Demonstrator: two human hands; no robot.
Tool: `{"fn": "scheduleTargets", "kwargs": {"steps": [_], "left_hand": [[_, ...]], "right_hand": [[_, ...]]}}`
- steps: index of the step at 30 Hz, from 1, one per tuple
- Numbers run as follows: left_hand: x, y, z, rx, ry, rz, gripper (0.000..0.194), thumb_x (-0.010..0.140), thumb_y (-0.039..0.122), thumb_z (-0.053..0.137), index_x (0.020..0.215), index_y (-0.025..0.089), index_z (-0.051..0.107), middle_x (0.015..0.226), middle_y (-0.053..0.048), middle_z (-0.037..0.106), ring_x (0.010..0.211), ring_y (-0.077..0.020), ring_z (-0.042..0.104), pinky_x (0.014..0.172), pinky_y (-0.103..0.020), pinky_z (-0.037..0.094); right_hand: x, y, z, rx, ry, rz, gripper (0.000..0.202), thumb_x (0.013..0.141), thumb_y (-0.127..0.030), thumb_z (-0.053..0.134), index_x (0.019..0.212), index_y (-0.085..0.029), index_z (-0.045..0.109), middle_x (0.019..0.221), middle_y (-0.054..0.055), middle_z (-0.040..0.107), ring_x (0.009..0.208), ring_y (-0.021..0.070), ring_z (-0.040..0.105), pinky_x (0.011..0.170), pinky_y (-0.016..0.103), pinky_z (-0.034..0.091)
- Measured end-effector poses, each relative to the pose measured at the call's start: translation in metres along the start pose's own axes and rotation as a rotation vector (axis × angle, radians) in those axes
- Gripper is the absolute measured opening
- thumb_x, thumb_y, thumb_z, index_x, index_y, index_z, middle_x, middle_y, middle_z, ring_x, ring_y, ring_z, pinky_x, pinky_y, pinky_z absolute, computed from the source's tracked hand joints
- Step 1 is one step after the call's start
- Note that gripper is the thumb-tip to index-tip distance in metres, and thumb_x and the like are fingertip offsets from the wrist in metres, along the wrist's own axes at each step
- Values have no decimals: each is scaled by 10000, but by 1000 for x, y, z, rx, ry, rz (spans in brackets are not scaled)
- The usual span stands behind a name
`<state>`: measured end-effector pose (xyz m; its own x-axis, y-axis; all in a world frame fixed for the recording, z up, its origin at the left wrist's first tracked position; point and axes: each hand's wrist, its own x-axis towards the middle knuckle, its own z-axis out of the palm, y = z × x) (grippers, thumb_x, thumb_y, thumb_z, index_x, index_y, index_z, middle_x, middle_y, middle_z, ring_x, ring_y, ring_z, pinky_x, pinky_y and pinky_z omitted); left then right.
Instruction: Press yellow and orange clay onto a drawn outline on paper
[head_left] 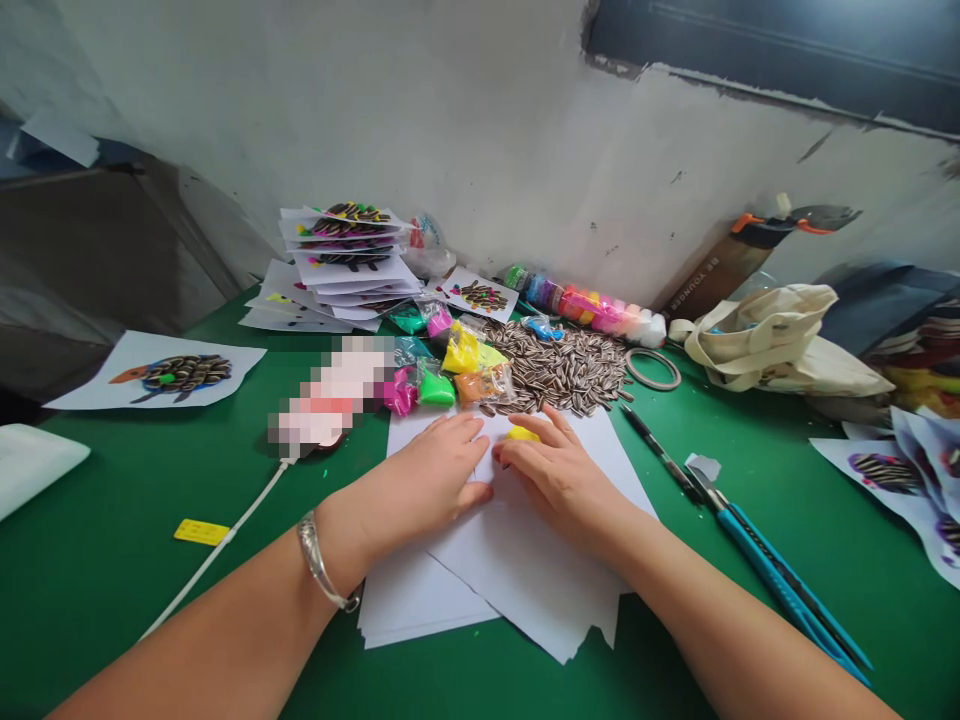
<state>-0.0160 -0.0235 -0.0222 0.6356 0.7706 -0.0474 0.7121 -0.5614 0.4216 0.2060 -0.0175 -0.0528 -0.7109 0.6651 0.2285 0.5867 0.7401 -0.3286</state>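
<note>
Yellow clay lump (pixel 523 433) on white paper (pixel 525 570), far-left of R hand (pixel 566 485), amid its part-spread fingers; visible bit longer L–R. Farther from L hand (pixel 427 470), fingers loosely bent, nothing visibly held. R grip: can't tell.

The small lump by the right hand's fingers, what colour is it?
Yellow: the small lump shows best in the head view, partly hidden by the right hand.

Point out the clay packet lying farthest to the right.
The blue clay packet, on the striped sunflower seeds; the other packets, none of them blue, cluster to its left.
</note>
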Motion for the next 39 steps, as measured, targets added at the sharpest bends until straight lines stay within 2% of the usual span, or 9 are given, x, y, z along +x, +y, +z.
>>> {"fn": "scheduleTargets", "kwargs": {"steps": [6, 11, 16, 20, 23, 29, 34, 36, 39], "left_hand": [[-1, 1, -2, -17, 15, 7, 276, 920, 251, 574, 1178, 159, 613, 1238, -123, 587, 1241, -306, 495, 1071, -452, 401], [0, 1, -2, -13, 13, 10, 222, 924, 241, 557, 1123, 166, 621, 1213, -120, 581, 1205, -297, 507, 1032, -432, 422], [1, 1, -2, -15, 5, 8, 216, 922, 237, 562, 1123, 175, 614, 1179, -100, 573, 1155, -285, 523, 1002, -421, 436], [1, 2, -4, -6, -21, 0, 249, 922, 231, 578, 1160, 162, 606, 1206, -114, 569, 1200, -293, 499, 1045, -429, 410], [1, 2, -5, -3, -33, -12, 260, 920, 251, 593, 1164, 161, 604, 1210, -114, 567, 1205, -294, 502, 1050, -436, 412], [-2, 0, -1, 41, -20, -14, 243, 904, 295, 627, 1107, 161, 625, 1289, -136, 563, 1266, -313, 480, 1072, -438, 405], [-6, 1, 1, 39, -15, 49, 260, 882, 256, 643, 1126, 170, 620, 1285, -129, 585, 1266, -307, 492, 1062, -424, 418], [-6, 3, 1, 53, -15, 67, 308, 876, 215, 637, 1180, 178, 602, 1273, -126, 586, 1245, -308, 500, 1049, -440, 424], [-6, 8, 0, 92, -16, 106, 366, 887, 169, 607, 1250, 201, 574, 1265, -121, 572, 1233, -316, 486, 1035, -470, 423]], "right_hand": [[2, 3, -1, 71, 139, 55, 307, 961, -76, 410, 1127, -281, 567, 1040, 8, 734, 1351, 247, 459, 1160, 605, 274], [2, 3, 0, 37, 30, 13, 287, 963, -80, 414, 1082, -273, 591, 1073, 18, 726, 1364, 251, 448, 1184, 617, 211], [1, 6, 2, 89, 163, 56, 302, 979, -96, 396, 1164, -263, 566, 1026, 19, 740, 1361, 245, 440, 1169, 603, 256], [4, 4, 1, 75, 82, 15, 271, 976, -100, 407, 1066, -262, 605, 1127, 31, 720, 1358, 260, 443, 1164, 630, 242], [5, 6, 0, 119, 220, 25, 224, 989, -135, 415, 993, -250, 608, 1173, 62, 706, 1304, 248, 490, 1116, 556, 366], [-4, 31, -7, 225, 373, 220, 205, 993, -229, 429, 1033, -226, 630, 1161, 107, 686, 1241, 245, 547, 981, 414, 494], [-8, 41, -10, 294, 403, 492, 207, 979, -279, 446, 1007, -214, 641, 969, 59, 721, 861, 199, 666, 757, 316, 521], [-8, 36, -10, 289, 390, 472, 209, 984, -270, 439, 1018, -212, 636, 973, 56, 717, 858, 190, 660, 748, 303, 512], [-7, 26, -9, 236, 363, 293, 221, 995, -234, 412, 1046, -202, 625, 1012, 77, 706, 917, 193, 649, 796, 321, 512]]}}
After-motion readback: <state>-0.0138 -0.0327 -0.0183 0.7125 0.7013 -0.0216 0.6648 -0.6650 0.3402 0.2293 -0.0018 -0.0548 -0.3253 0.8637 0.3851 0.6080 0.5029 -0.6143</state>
